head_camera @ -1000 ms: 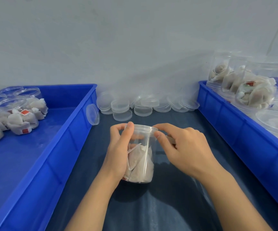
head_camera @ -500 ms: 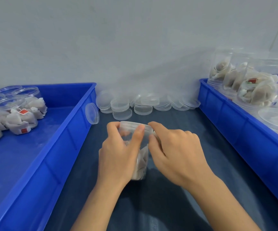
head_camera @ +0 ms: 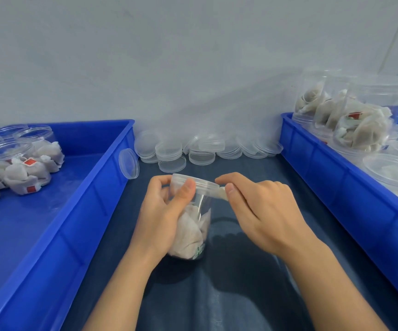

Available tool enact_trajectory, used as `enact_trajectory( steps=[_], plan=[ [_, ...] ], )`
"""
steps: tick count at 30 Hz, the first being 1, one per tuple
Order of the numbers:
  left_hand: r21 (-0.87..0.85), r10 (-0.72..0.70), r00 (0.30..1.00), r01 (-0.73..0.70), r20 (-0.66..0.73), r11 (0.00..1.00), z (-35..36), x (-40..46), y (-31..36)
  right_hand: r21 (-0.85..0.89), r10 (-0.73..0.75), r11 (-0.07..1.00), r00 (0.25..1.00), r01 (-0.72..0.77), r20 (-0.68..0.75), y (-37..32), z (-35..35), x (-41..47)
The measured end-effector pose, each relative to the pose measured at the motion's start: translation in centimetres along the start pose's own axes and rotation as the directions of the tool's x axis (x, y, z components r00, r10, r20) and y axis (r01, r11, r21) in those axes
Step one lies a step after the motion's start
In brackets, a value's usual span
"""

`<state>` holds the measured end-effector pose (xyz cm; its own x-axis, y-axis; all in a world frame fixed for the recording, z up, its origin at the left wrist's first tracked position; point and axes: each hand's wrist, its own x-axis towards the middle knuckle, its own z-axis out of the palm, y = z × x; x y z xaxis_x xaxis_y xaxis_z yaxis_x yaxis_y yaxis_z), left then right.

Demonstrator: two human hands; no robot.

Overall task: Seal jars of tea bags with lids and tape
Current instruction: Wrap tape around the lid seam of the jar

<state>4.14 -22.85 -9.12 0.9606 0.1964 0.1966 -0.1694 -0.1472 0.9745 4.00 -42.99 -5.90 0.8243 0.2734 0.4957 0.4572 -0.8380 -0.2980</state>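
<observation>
Jar (head_camera: 194, 223) of tea bags stands on the desk (head_camera: 241, 283) between two blue bins, lid (head_camera: 194, 183) on top. I see my left hand (head_camera: 162, 216) grasping the jar's side, thumb up by the lid's rim. My right hand (head_camera: 262, 211) pinches a pale strip of tape (head_camera: 221, 192) just beside the lid's edge. Loose lids (head_camera: 205, 149) lie heaped against the wall; one leans on the left bin (head_camera: 92, 206). Filled jars (head_camera: 350, 120) sit in the right bin (head_camera: 331, 182)

The jar (head_camera: 194, 218) is clear glossy plastic, its tea bags (head_camera: 188, 232) matt fibrous paper. Beside it, smooth blue plastic bins (head_camera: 78, 211) flank dark matt cloth (head_camera: 241, 295).
</observation>
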Motion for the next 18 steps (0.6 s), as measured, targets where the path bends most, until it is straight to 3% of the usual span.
enact_trajectory(
  steps=[18],
  plan=[
    [-0.081,-0.034,0.997,0.039,0.072,0.996,-0.2,0.1,-0.4,0.045,0.052,0.998,0.998,-0.053,0.021,0.5,1.4,0.2]
  ],
)
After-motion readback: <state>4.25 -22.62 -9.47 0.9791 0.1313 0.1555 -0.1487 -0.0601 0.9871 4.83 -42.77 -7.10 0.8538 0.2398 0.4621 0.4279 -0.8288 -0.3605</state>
